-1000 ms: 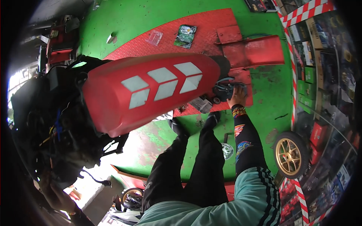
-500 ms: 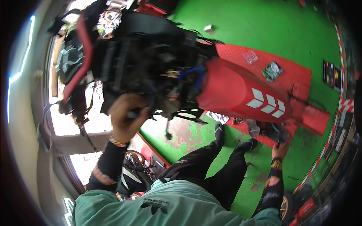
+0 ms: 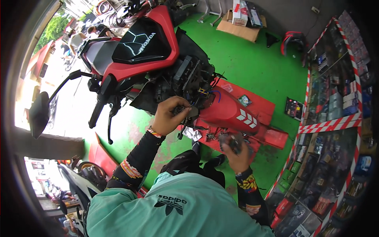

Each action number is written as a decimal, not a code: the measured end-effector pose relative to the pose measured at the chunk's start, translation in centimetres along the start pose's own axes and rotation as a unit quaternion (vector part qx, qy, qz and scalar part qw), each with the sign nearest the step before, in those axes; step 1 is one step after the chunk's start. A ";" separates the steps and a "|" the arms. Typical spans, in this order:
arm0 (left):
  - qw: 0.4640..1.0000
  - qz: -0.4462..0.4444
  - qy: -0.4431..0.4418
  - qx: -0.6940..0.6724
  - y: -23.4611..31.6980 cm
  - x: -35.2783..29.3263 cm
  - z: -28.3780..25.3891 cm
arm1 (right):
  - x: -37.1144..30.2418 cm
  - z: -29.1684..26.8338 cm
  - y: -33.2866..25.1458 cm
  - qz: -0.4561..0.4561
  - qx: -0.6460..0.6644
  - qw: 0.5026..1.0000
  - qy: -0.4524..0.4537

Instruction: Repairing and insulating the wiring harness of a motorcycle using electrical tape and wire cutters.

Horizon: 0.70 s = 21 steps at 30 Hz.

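A red and black motorcycle (image 3: pixel 173 35) with its front panels off stands before me, dark brackets and wiring (image 3: pixel 189 75) exposed. My left hand (image 3: pixel 169 114) is at this opened front, thumb and fingertips pinched together; what lies between them is too small to make out. A ribbed dark piece shows beside its palm. Just above the right end of the opening runs a blue wire (image 3: pixel 216 94). Beside the red front fender (image 3: pixel 229 108) with white chevrons, my right hand (image 3: pixel 238 156) is closed around a dark, blurred part (image 3: pixel 233 143).
Under the front wheel lies a red platform (image 3: pixel 262 104) with a small packet (image 3: pixel 244 100) on it. Glass display cases (image 3: pixel 331 126) edged in red-white tape line the right. A handlebar mirror (image 3: pixel 39 114) sticks out at left. A cardboard box (image 3: pixel 237 31) sits far back.
My view has swung up and right, showing more of the motorcycle and display cases. My right hand has come closer to the left, carrying the dark part. The left hand's fingers are now pinched.
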<state>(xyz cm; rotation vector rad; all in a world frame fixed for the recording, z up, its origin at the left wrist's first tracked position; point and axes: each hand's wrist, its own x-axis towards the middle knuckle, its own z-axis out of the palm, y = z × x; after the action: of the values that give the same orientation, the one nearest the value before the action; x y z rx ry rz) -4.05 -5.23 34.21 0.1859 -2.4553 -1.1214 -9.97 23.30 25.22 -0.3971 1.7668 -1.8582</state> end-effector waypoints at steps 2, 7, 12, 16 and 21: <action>1.000 -0.007 0.003 -0.027 -0.3 -0.3 -0.3 | 2.6 3.5 -2.7 -0.006 0.030 0.999 -0.027; 0.996 -0.009 -0.028 -0.083 -0.7 -0.2 -1.5 | 6.6 9.8 -8.3 -0.052 0.002 0.999 -0.007; 0.988 -0.029 -0.038 -0.147 -1.7 -0.5 -2.2 | 7.5 11.8 -8.6 -0.094 -0.025 0.995 -0.020; 0.979 -0.064 -0.060 -0.185 -2.6 -0.8 -2.1 | 7.2 12.8 -8.1 -0.064 -0.021 0.997 0.025; 0.982 0.012 -0.044 -0.182 -3.9 -0.3 -2.1 | 6.2 13.3 -6.9 -0.069 0.003 0.996 0.064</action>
<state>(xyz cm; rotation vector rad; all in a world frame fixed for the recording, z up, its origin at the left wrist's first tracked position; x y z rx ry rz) -3.07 -9.19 32.44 -0.0061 -2.2674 -1.5709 -8.87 8.78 32.34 -0.4156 1.8588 -2.0237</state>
